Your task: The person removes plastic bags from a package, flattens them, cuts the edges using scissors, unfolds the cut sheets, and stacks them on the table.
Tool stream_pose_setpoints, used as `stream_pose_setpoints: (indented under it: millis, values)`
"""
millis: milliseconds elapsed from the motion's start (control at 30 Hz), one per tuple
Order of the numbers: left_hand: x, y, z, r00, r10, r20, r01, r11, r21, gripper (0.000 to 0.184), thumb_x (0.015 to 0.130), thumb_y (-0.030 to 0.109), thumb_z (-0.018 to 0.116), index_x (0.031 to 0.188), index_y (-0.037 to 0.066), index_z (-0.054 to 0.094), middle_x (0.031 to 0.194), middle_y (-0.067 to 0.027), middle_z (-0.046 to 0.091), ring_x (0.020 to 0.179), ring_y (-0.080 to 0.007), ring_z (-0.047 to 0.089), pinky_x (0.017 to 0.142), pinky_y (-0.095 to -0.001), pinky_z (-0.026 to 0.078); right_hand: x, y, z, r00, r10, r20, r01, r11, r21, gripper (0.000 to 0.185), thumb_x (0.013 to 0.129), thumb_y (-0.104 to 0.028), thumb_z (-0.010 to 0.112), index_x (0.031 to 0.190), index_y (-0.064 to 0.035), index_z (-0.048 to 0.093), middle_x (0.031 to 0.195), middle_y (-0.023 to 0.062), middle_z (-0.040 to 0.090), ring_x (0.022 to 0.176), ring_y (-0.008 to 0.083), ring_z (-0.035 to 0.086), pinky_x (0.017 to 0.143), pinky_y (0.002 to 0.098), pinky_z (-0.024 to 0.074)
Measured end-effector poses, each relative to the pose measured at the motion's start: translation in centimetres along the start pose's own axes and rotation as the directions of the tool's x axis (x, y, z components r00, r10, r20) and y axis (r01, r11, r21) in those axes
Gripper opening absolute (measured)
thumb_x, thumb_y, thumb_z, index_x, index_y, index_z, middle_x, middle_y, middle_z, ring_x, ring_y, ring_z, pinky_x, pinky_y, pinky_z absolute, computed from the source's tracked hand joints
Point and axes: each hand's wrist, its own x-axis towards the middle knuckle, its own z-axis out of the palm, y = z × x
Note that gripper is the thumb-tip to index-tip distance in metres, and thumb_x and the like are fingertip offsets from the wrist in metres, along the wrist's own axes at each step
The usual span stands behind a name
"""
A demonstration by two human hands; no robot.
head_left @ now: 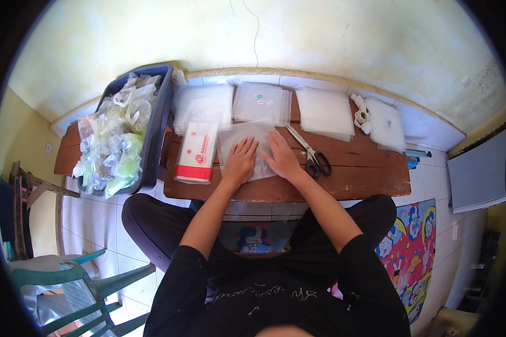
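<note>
A clear plastic bag (258,129) lies flat on the brown wooden table (360,182), in front of me. My left hand (242,160) rests on it with the fingers stretched out, pressing it down. Beside it, my right hand (279,154) also lies flat on the plastic, fingers extended. Left of my hands is a white and red packet (197,151) marked "BAWANG". Scissors (309,150) with black handles lie just right of my right hand. What is under my palms is hidden.
Stacks of clear plastic sheets or bags (203,104) line the table's back edge, with a crumpled white bundle (362,114) among them. A dark tub (158,121) of crumpled plastic bags stands left. A green chair (90,286) is at lower left; a patterned mat (410,247) lies right.
</note>
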Motion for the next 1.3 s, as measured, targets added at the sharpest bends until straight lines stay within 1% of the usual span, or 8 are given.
stream_pose_setpoints:
  millis: [67,200,400,567,867,1100,1200,1300]
  values:
    - [0.2,0.0,-0.1,1.0,0.002,-0.002,-0.002,1.0,0.004,0.046,0.099,0.022,0.044,0.143,0.009,0.043,0.151,-0.0102,0.04,0.14,-0.0264,0.035,0.116,-0.0435,0.024,-0.7,-0.2,-2.7,0.986,0.1,-0.132,-0.097,0.995,0.026,0.049,0.086,-0.022,0.064,0.129,-0.0007,0.052,0.136,0.0219,0.05,0.13,0.036,0.044,0.109,0.0436,0.0361]
    - [-0.1,0.0,0.1,1.0,-0.002,0.005,0.002,1.0,0.004,0.046,0.099,0.023,0.044,0.142,0.009,0.044,0.151,-0.0098,0.04,0.14,-0.026,0.035,0.116,-0.0434,0.024,-3.4,1.3,-6.5,0.968,0.228,-0.104,-0.231,0.973,-0.021,0.044,0.079,-0.012,0.064,0.121,-0.0019,0.056,0.127,0.0189,0.056,0.119,0.0344,0.052,0.1,0.0442,0.0428]
    - [0.0,0.2,-0.2,1.0,-0.015,0.024,0.015,1.0,0.003,0.047,0.1,0.027,0.043,0.143,0.009,0.044,0.152,-0.0096,0.039,0.141,-0.0259,0.034,0.116,-0.043,0.023,-6.2,0.3,-8.5,0.923,0.359,-0.137,-0.384,0.862,-0.33,0.04,0.076,-0.009,0.06,0.116,-0.0042,0.059,0.108,0.0166,0.057,0.101,0.0355,0.057,0.088,0.0473,0.0472]
    - [0.1,0.2,-0.2,0.999,-0.018,0.033,0.018,1.0,0.013,0.051,0.099,0.034,0.044,0.144,0.009,0.043,0.152,-0.0101,0.039,0.141,-0.0263,0.033,0.116,-0.0428,0.023,-6.4,0.6,-9.0,0.822,0.566,0.055,-0.51,0.777,-0.369,0.027,0.083,-0.011,0.057,0.109,-0.0041,0.058,0.106,0.0187,0.056,0.104,0.0381,0.056,0.082,0.0498,0.0497]
    - [0.2,0.4,-0.5,0.997,-0.04,0.064,0.039,0.999,0.014,0.057,0.098,0.041,0.046,0.144,0.008,0.041,0.153,-0.0106,0.037,0.142,-0.0269,0.031,0.117,-0.0429,0.022,-6.2,0.9,-8.9,0.826,0.562,0.04,-0.544,0.814,-0.203,0.024,0.089,-0.006,0.052,0.112,-0.0017,0.053,0.104,0.0278,0.057,0.091,0.0464,0.061,0.08,0.0526,0.0508]
    - [0.1,0.3,-0.3,0.998,-0.038,0.051,0.037,0.999,0.019,0.057,0.098,0.041,0.046,0.144,0.008,0.042,0.152,-0.0103,0.038,0.142,-0.0267,0.032,0.117,-0.043,0.022,-6.0,-0.2,-8.3,0.79,0.605,0.103,-0.596,0.796,-0.107,0.039,0.084,-0.006,0.056,0.12,0.005,0.047,0.1,0.0326,0.06,0.097,0.0471,0.061,0.083,0.0525,0.0495]
    - [0.1,0.5,-0.4,0.998,-0.049,0.043,0.048,0.999,0.002,0.057,0.098,0.041,0.047,0.144,0.008,0.042,0.152,-0.0103,0.039,0.142,-0.0266,0.032,0.117,-0.043,0.022,-7.5,0.0,-7.4,0.849,0.528,0.008,-0.528,0.849,0.0,0.051,0.081,-0.005,0.058,0.128,0.0073,0.043,0.105,0.0335,0.06,0.099,0.0476,0.059,0.086,0.0524,0.0477]
    - [0.1,0.5,-0.5,0.998,-0.049,0.043,0.049,0.999,0.002,0.056,0.097,0.04,0.047,0.143,0.008,0.043,0.151,-0.0104,0.039,0.141,-0.0268,0.033,0.116,-0.0431,0.023,-9.0,-1.0,-7.5,0.868,0.474,-0.151,-0.478,0.879,0.01,0.057,0.077,-0.008,0.063,0.13,0.0052,0.045,0.093,0.0266,0.064,0.087,0.0442,0.063,0.078,0.0507,0.0498]
